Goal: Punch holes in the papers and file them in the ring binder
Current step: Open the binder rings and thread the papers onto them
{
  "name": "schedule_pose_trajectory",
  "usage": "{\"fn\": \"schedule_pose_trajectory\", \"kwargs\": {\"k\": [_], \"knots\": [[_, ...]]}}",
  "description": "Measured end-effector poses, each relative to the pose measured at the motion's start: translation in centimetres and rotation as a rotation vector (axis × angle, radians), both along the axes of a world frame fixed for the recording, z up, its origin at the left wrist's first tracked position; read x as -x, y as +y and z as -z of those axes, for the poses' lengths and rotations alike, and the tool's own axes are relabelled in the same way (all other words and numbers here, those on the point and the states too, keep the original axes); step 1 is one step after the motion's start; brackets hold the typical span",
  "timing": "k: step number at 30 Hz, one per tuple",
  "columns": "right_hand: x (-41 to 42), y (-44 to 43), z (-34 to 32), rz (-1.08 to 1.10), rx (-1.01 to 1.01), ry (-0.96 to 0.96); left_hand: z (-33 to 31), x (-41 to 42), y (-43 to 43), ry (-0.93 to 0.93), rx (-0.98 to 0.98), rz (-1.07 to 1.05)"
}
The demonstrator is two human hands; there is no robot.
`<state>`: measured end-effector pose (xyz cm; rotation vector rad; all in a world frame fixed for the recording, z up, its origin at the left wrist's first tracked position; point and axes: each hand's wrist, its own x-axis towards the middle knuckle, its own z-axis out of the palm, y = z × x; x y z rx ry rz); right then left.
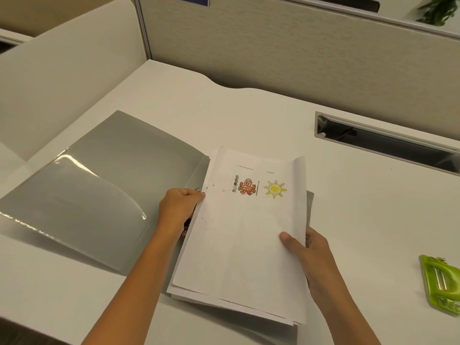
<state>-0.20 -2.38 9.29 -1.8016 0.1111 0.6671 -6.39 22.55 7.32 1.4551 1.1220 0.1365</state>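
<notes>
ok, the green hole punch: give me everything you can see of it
The hole punch is lime green and glossy, plastic by the look, with silvery metal showing through an opening in its top. It lies on the white desk at the far right, partly cut off by the frame edge. Only the desk touches it. The right hand and the papers it holds are apart from it, to its left.

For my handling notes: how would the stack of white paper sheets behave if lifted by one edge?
Probably floppy: the stack of white paper sheets curls upward where the right hand grips its edge. Likely to slide apart: lower sheets jut out unevenly. Likely needs both hands: the left hand holds the opposite edge.
</notes>
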Motion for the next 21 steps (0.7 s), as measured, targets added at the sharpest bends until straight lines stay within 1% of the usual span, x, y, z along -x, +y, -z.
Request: {"fn": "schedule_pose_trajectory", "kwargs": {"k": [5, 11, 16, 21], "knots": [[0.03, -0.13, -0.16, -0.007, 0.022, -0.023, 0.07, -0.34, -0.19, -0.031, 0.039, -0.009], [0.22, -0.04, -0.13, -0.029, 0.059, -0.068, 0.23, -0.67, -0.32, -0.082, 0.087, -0.094], [0.26, -0.02, 0.00, -0.041, 0.065, -0.076, 0.69, -0.51, 0.09, -0.085, 0.128, -0.084], [0.20, -0.33, 0.23, -0.036, 0.073, -0.080, 0.67, -0.52, -0.01, -0.128, 0.145, -0.063]]}}
